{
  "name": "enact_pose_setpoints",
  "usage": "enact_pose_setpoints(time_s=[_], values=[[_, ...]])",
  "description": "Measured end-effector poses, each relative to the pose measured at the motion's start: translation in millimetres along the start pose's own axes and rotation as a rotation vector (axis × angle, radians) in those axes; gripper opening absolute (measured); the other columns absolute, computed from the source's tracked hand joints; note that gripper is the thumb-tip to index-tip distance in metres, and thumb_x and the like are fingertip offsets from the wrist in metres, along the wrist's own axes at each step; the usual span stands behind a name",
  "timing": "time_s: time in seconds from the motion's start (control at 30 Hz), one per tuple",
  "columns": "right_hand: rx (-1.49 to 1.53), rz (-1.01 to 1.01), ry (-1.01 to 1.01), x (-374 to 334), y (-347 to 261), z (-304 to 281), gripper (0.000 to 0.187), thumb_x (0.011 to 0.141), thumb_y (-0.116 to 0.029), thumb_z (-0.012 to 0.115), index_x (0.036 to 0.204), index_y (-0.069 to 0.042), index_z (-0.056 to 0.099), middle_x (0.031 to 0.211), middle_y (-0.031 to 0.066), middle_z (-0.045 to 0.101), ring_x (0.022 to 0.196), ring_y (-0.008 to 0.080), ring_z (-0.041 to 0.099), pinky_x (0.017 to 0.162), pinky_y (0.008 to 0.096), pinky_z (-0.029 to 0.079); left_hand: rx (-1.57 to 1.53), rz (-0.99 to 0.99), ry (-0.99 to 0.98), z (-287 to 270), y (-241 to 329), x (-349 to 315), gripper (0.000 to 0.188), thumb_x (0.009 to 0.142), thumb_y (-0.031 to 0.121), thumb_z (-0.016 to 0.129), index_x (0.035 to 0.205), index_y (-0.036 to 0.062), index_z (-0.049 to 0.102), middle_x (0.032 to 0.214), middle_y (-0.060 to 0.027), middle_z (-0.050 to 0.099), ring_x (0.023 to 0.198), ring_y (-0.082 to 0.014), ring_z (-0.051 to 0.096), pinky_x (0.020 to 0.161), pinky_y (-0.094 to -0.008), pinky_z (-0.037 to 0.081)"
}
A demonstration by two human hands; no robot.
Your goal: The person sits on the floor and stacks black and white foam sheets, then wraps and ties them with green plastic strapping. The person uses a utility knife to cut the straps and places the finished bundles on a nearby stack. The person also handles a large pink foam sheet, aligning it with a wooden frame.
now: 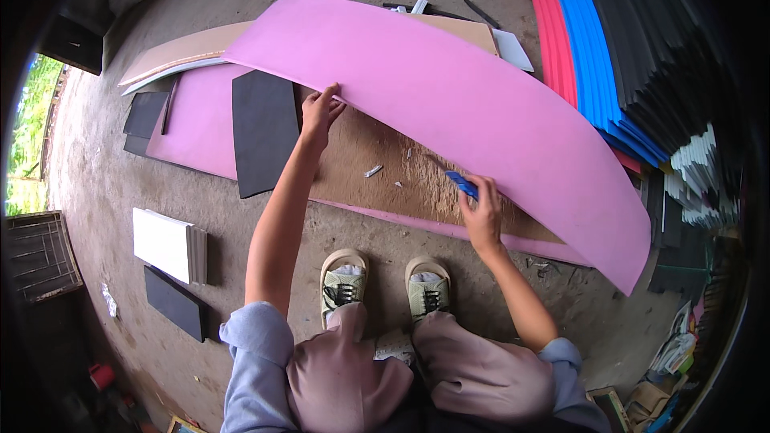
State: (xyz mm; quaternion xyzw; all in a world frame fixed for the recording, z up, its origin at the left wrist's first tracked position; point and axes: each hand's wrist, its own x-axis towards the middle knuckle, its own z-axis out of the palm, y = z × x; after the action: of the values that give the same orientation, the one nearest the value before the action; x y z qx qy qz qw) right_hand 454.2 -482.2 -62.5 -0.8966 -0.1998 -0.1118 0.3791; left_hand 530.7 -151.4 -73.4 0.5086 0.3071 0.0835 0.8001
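Note:
A large pink foam sheet [449, 72] spans the view from upper left to lower right. My left hand [319, 116] grips its near edge, fingers closed on it. In my right hand [484, 212] is a blue utility knife [461, 184], its tip pointing up and to the left, close to the sheet's near edge. Beneath lies a worn brown board [361, 160] with small white scraps [373, 171] on it. A dark grey foam piece [263, 132] rests left of my left hand, over another pink sheet [192, 120].
Stacked red [553, 40], blue [589, 40] and black foam sheets [650, 24] stand at the right. On the concrete floor [96, 152] at left lie a white foam stack [164, 244] and a black block [175, 302]. My shoes [345, 285] are near the board.

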Motion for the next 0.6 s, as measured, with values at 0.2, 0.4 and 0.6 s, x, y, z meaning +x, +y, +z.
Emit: enact_pose_setpoints(time_s=[0.2, 0.4, 0.6], values=[[0.467, 0.445, 0.223, 24, -8, -74, 0.023, 0.088, -0.01, 0.055, 0.108, -0.001, 0.047, 0.081, 0.0037, 0.053, 0.067, 0.0092, 0.052, 0.059, 0.0253, 0.045, 0.156, 0.071, -0.182, -22, -6, -67, 0.032, 0.087, 0.013, 0.055, 0.11, -0.0003, 0.038, 0.1, -0.0117, 0.051, 0.086, -0.0182, 0.058, 0.075, -0.0321, 0.058], [0.822, 0.84, 0.219, 85, 58, -71, 0.013, 0.083, -0.005, 0.061, 0.096, -0.005, 0.057, 0.083, 0.0016, 0.057, 0.069, 0.0095, 0.053, 0.057, 0.0233, 0.042, 0.175, -0.216, -0.1, -45, -66, -150, 0.038, 0.086, 0.014, 0.059, 0.115, -0.0031, 0.041, 0.108, -0.0148, 0.053, 0.101, -0.0214, 0.057, 0.086, -0.036, 0.053], [1.057, 0.758, 0.196, 127, 93, -11, 0.018, 0.081, -0.006, 0.066, 0.095, -0.005, 0.055, 0.078, 0.0014, 0.056, 0.063, 0.0096, 0.053, 0.05, 0.022, 0.041, 0.216, -0.389, -0.158, -63, -54, -149, 0.035, 0.087, 0.02, 0.06, 0.109, -0.0044, 0.048, 0.097, -0.0122, 0.06, 0.083, -0.0213, 0.065, 0.074, -0.0298, 0.057]])
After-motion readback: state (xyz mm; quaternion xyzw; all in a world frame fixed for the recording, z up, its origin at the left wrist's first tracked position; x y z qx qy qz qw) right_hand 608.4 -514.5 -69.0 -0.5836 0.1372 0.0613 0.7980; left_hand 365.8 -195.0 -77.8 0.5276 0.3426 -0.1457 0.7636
